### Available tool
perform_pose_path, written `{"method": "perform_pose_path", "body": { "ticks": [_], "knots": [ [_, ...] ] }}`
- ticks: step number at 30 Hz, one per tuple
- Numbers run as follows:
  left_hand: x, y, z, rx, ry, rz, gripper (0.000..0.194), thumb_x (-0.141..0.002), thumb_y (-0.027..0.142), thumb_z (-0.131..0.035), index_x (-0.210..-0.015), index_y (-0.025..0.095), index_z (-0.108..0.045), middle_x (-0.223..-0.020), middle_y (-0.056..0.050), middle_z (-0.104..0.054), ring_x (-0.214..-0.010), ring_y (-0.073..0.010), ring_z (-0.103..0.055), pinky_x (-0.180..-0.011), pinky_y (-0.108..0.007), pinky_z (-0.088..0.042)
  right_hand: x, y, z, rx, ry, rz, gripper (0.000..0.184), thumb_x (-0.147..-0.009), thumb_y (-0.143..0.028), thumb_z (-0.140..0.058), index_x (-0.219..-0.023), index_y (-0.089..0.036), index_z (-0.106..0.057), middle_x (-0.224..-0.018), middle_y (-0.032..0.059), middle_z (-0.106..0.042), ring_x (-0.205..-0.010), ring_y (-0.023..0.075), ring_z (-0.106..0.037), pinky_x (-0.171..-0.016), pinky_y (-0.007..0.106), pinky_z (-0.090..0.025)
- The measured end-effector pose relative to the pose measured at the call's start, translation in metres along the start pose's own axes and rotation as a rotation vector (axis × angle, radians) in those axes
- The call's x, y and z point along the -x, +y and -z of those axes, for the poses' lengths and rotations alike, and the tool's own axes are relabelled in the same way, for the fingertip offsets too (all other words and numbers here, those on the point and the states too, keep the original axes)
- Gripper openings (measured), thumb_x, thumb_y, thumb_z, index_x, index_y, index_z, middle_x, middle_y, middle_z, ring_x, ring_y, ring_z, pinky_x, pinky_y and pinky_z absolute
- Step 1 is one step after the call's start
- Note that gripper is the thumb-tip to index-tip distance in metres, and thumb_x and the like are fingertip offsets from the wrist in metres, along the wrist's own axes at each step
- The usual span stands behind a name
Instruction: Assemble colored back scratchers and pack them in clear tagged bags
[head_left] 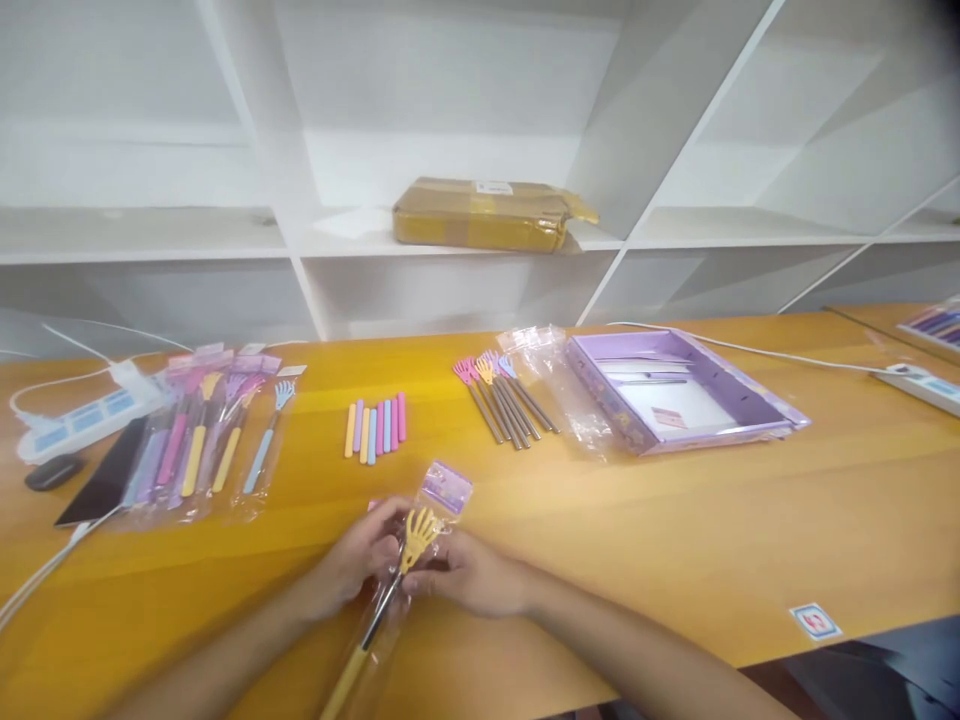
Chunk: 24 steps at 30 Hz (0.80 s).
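A yellow back scratcher [420,535] with a metal rod and yellow handle lies slanted in a clear plastic bag [390,620] with a purple header card [448,488]. On the bag's left edge, beside the claw head, my left hand [367,550] is closed with bent fingers. My right hand [469,575] pinches the bag just below the claw from the right. Ahead of my hands lie several coloured handle tubes [375,430] in a row. Further right is a bunch of metal rods with coloured claw heads [506,400].
Bagged back scratchers [199,440] lie at left, by a black tablet-like slab [105,475], mouse [54,472] and power strip [90,415]. A purple box [682,395] and loose plastic bags [559,385] are at right. A taped carton [480,215] sits on the shelf.
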<state>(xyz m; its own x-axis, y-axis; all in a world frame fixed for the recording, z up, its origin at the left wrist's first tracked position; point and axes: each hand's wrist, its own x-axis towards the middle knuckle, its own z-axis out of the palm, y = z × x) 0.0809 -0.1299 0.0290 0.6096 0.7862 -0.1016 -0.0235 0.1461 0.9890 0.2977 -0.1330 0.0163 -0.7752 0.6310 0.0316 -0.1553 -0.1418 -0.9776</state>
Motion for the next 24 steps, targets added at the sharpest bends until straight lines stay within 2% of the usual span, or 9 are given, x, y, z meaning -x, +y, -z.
{"method": "perform_pose_path", "body": {
  "ticks": [4, 6, 8, 10, 12, 15, 18, 20, 24],
  "knots": [
    [0.001, -0.002, -0.005, 0.007, 0.082, -0.026, 0.045, -0.094, 0.058, -0.078, -0.115, 0.019, -0.068, -0.104, -0.006, -0.066, -0.096, -0.0217, -0.064, -0.082, -0.031, -0.054, 0.003, -0.005, -0.003, 0.164, 0.011, 0.004, 0.042, -0.103, -0.057, -0.066, -0.1, -0.017, -0.076, -0.099, 0.0071, -0.078, -0.092, 0.0196, -0.073, -0.091, 0.035, -0.06],
    [0.004, -0.001, -0.005, 0.031, 0.118, -0.062, 0.041, -0.096, 0.054, -0.076, -0.112, 0.017, -0.068, -0.101, -0.006, -0.068, -0.09, -0.0197, -0.065, -0.079, -0.03, -0.055, 0.007, -0.013, 0.003, 0.344, -0.009, 0.03, 0.035, -0.104, -0.05, -0.066, -0.099, -0.018, -0.075, -0.094, 0.0055, -0.077, -0.082, 0.0166, -0.07, -0.081, 0.029, -0.058],
    [0.007, -0.001, -0.006, 0.09, 0.09, -0.097, 0.039, -0.099, 0.053, -0.073, -0.11, 0.017, -0.065, -0.094, -0.006, -0.069, -0.081, -0.0174, -0.066, -0.075, -0.029, -0.056, 0.013, -0.022, 0.014, 0.593, -0.007, 0.137, 0.029, -0.104, -0.043, -0.065, -0.087, -0.019, -0.07, -0.08, 0.002, -0.071, -0.068, 0.0134, -0.061, -0.068, 0.026, -0.051],
    [0.01, -0.002, -0.007, 0.16, 0.032, -0.094, 0.041, -0.099, 0.054, -0.072, -0.114, 0.018, -0.061, -0.087, -0.003, -0.068, -0.069, -0.0147, -0.065, -0.066, -0.027, -0.056, 0.018, -0.027, 0.026, 0.809, 0.096, 0.306, 0.035, -0.105, -0.036, -0.058, -0.073, -0.022, -0.056, -0.066, -0.0015, -0.057, -0.058, 0.0123, -0.049, -0.059, 0.026, -0.041],
    [0.012, -0.003, -0.01, 0.185, 0.012, -0.05, 0.043, -0.1, 0.055, -0.072, -0.119, 0.02, -0.056, -0.083, 0.0, -0.066, -0.06, -0.0117, -0.061, -0.059, -0.025, -0.054, 0.021, -0.029, 0.037, 0.905, 0.296, 0.486, 0.038, -0.105, -0.032, -0.052, -0.069, -0.025, -0.042, -0.06, -0.0037, -0.044, -0.054, 0.0129, -0.04, -0.054, 0.029, -0.033],
    [0.012, -0.004, -0.015, 0.157, 0.022, 0.001, 0.046, -0.102, 0.053, -0.07, -0.129, 0.022, -0.048, -0.079, 0.004, -0.062, -0.056, -0.0101, -0.059, -0.054, -0.022, -0.052, 0.021, -0.031, 0.045, 0.956, 0.516, 0.67, 0.031, -0.102, -0.03, -0.058, -0.076, -0.027, -0.041, -0.064, -0.0035, -0.045, -0.055, 0.0143, -0.042, -0.053, 0.029, -0.031],
    [0.012, -0.006, -0.017, 0.141, -0.046, 0.021, 0.064, -0.105, 0.051, -0.066, -0.151, 0.023, -0.032, -0.071, 0.005, -0.065, -0.053, -0.0122, -0.061, -0.053, -0.021, -0.051, 0.018, -0.033, 0.047, 1.118, 0.48, 0.648, 0.016, -0.098, -0.03, -0.072, -0.098, -0.024, -0.057, -0.082, 0.0021, -0.062, -0.068, 0.0162, -0.057, -0.058, 0.028, -0.044],
    [0.013, -0.008, -0.017, 0.134, -0.074, 0.047, 0.073, -0.106, 0.051, -0.065, -0.159, 0.022, -0.024, -0.072, 0.003, -0.068, -0.056, -0.0143, -0.066, -0.055, -0.023, -0.053, 0.017, -0.033, 0.046, 1.19, 0.436, 0.561, 0.02, -0.099, -0.032, -0.074, -0.112, -0.024, -0.061, -0.096, 0.0059, -0.068, -0.078, 0.0175, -0.065, -0.065, 0.029, -0.051],
    [0.014, -0.013, -0.013, 0.132, -0.088, 0.086, 0.064, -0.105, 0.051, -0.066, -0.155, 0.022, -0.037, -0.077, 0.001, -0.069, -0.061, -0.0154, -0.068, -0.056, -0.025, -0.057, 0.015, -0.031, 0.045, 1.158, 0.392, 0.459, 0.019, -0.102, -0.031, -0.073, -0.116, -0.023, -0.063, -0.104, 0.0071, -0.071, -0.083, 0.0169, -0.069, -0.069, 0.027, -0.056]
  ]
}}
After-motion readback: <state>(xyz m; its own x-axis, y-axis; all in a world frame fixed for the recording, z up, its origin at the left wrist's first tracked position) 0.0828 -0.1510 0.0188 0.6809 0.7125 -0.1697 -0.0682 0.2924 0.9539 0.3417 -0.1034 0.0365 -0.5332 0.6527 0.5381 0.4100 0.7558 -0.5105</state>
